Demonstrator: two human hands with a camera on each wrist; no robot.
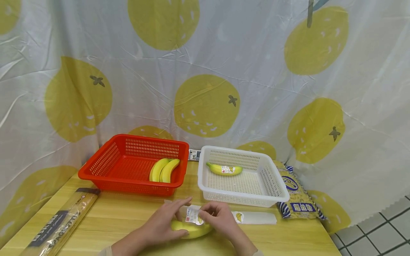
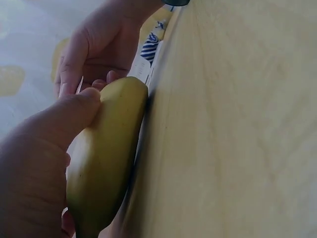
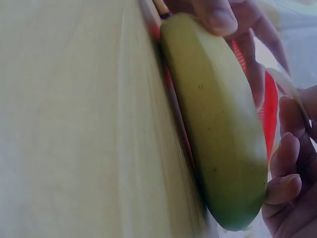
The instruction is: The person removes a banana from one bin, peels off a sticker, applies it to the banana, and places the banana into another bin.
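A yellow banana (image 1: 193, 231) with a greenish tip lies on the wooden table in front of me. My left hand (image 1: 164, 222) grips its left part, the thumb on the near side and the fingers behind. My right hand (image 1: 221, 217) pinches the edge of a white sticker label (image 1: 193, 216) printed with a banana picture, just above the fruit. In the right wrist view the label (image 3: 285, 84) looks thin and curved between thumb and finger, and some curled fingertips (image 3: 283, 189) are close beside the banana (image 3: 218, 129). Whether the label touches the peel, I cannot tell.
A red basket (image 1: 128, 185) at back left holds two bananas (image 1: 164, 170). One labelled banana (image 1: 224, 169) lies in the white basket (image 1: 243, 199). A sticker strip (image 1: 259, 218) lies behind my right hand. Spaghetti (image 1: 61, 224) lies left, a noodle bag (image 1: 299, 195) right.
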